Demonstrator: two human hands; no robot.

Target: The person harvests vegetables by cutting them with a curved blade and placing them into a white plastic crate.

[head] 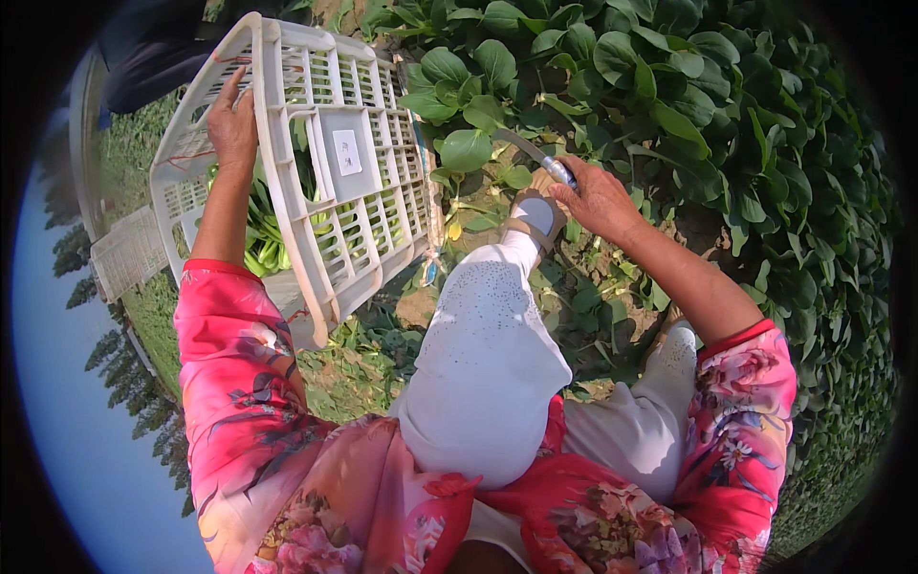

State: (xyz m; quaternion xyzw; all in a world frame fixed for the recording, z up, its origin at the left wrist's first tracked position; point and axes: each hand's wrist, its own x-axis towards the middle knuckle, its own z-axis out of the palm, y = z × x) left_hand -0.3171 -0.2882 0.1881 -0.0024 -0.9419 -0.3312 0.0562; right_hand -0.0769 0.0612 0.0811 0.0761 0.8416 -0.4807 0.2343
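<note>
A white plastic crate [287, 179] stands at the left, with leafy greens [265, 237] showing inside it and through its slatted side. My left hand [233, 125] reaches over its open top, the fingers at the inner face of the near rim; the fingertips are partly hidden, but the hand appears to hold the rim. A sickle [534, 154] with a curved blade and a metal collar is in my right hand [599, 197], the fingers closed round its handle. The blade points up and left towards the leaves of a green plant [466, 147], above my shoe.
Dense rows of leafy green vegetables [717, 122] fill the right side. My forward foot [534, 215] stands on soil strewn with cut leaves, between the crate and the rows. Another pale crate [129, 251] lies farther left. A dark-clothed person [154, 57] is partly visible at the upper left.
</note>
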